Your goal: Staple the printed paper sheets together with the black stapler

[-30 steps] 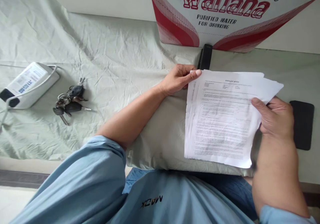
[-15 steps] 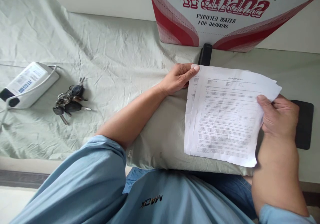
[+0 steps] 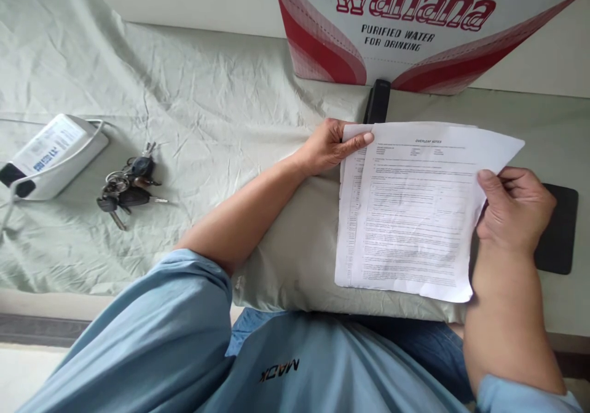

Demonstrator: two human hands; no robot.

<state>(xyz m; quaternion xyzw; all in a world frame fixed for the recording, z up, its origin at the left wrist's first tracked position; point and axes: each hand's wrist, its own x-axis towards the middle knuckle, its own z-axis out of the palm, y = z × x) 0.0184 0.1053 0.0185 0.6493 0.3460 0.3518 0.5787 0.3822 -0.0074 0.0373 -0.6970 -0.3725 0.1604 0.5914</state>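
Bedsheet (image 3: 193, 106), pale green and creased, spread over the bed and carrying all loose items.
Carton (image 3: 415, 26), white and red, printed "Wahaha purified water for drinking", standing at the far edge behind the papers.
Pillow (image 3: 295, 259), same green cloth, lying across the lap beneath the papers.
Papers (image 3: 410, 210), several printed sheets fanned slightly apart, resting on the pillow between both hands; top sheet headed with small text, lower sheets showing at the left edge.
Right hand (image 3: 516, 207), grip closed on the right edge of the papers, thumb on top, fingers behind.
Left hand (image 3: 329, 145), grip pinching the top left corner of the papers, thumb laid on the top sheet.
White device (image 3: 50, 155) with cable, far left, well apart.
Dark pad (image 3: 560, 228), just right of the right hand, partly hidden by it.
Keys (image 3: 126, 185), a bunch lying near the white device.
Black object (image 3: 377, 99), narrow, between carton and papers, its lower end hidden by the sheets.
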